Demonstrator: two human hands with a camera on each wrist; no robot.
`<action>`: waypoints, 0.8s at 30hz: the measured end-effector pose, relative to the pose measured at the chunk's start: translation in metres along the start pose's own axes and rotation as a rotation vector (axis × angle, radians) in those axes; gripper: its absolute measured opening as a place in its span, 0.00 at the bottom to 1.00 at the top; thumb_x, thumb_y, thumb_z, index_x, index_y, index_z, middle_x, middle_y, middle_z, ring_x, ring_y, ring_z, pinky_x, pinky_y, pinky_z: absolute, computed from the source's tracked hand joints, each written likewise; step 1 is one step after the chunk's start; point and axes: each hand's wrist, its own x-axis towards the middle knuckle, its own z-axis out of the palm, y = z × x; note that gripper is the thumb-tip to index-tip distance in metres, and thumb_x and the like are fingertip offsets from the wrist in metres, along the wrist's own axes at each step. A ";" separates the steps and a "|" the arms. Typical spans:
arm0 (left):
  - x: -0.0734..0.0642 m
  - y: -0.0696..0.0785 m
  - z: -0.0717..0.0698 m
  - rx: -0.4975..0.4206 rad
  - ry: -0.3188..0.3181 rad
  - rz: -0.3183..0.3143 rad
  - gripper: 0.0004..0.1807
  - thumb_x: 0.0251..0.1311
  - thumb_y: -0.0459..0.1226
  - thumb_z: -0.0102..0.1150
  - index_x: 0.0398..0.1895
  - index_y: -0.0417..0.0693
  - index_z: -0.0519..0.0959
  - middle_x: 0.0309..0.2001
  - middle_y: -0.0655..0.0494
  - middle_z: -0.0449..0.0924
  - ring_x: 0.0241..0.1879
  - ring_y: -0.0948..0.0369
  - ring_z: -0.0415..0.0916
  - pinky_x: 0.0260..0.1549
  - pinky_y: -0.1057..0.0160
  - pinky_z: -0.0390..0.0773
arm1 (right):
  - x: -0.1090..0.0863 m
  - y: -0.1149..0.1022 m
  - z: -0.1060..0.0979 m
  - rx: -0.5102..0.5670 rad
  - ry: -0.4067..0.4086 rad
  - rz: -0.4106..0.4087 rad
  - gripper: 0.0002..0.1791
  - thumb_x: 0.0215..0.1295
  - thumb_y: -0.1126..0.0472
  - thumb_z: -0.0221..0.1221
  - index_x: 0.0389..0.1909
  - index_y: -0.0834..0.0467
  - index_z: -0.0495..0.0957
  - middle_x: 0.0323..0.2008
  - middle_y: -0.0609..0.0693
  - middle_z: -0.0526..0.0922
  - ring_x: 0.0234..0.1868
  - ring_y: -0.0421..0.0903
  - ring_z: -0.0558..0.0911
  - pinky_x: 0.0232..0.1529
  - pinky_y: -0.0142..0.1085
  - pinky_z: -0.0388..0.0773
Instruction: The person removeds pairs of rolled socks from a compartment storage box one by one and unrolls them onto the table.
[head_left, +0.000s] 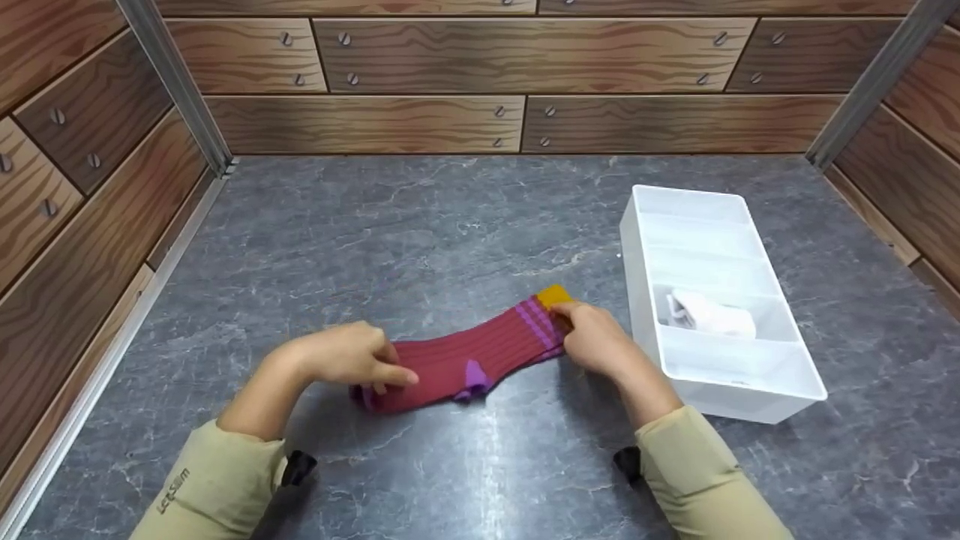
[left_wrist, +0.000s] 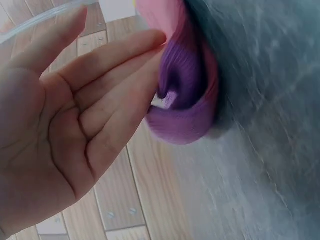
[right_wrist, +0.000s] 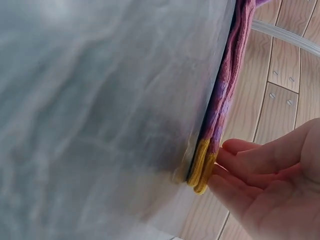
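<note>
A pair of dark red socks [head_left: 461,360] lies flat on the grey surface, one on top of the other, with purple heels and stripes. Two yellow cuffs [right_wrist: 201,167] are stacked at the right end. My left hand [head_left: 349,356] is over the toe end, its nearly straight fingertips touching the fabric and the thumb apart. There the purple toe [left_wrist: 182,122] is curled into a loop. At the cuff end, my right hand [head_left: 600,337] touches the socks with its fingertips, the fingers loosely bent. The socks' underside is hidden.
On the right stands a white divided box [head_left: 643,300] with several compartments. One compartment holds a white rolled cloth item [head_left: 712,315]. Wood-patterned walls [head_left: 525,56] enclose the back and sides of the grey surface [head_left: 375,240].
</note>
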 end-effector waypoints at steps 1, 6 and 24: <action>-0.001 0.003 0.001 -0.008 -0.016 0.001 0.22 0.63 0.53 0.56 0.26 0.44 0.85 0.22 0.57 0.82 0.22 0.63 0.79 0.27 0.64 0.78 | 0.002 -0.001 0.000 0.006 -0.007 0.009 0.32 0.49 0.79 0.45 0.60 0.71 0.70 0.58 0.68 0.72 0.60 0.64 0.70 0.62 0.54 0.64; -0.003 0.017 0.009 -0.076 -0.100 0.002 0.21 0.62 0.52 0.58 0.27 0.43 0.85 0.21 0.55 0.83 0.23 0.62 0.81 0.29 0.63 0.80 | 0.010 -0.004 -0.001 0.036 -0.039 0.035 0.32 0.50 0.79 0.45 0.61 0.70 0.68 0.59 0.68 0.72 0.60 0.63 0.70 0.62 0.53 0.64; 0.007 0.053 0.034 0.036 -0.211 0.182 0.21 0.61 0.53 0.58 0.21 0.49 0.85 0.16 0.66 0.78 0.16 0.72 0.69 0.18 0.73 0.69 | 0.029 0.001 -0.001 0.115 -0.028 0.016 0.33 0.50 0.78 0.43 0.62 0.69 0.68 0.60 0.66 0.71 0.62 0.61 0.68 0.63 0.51 0.62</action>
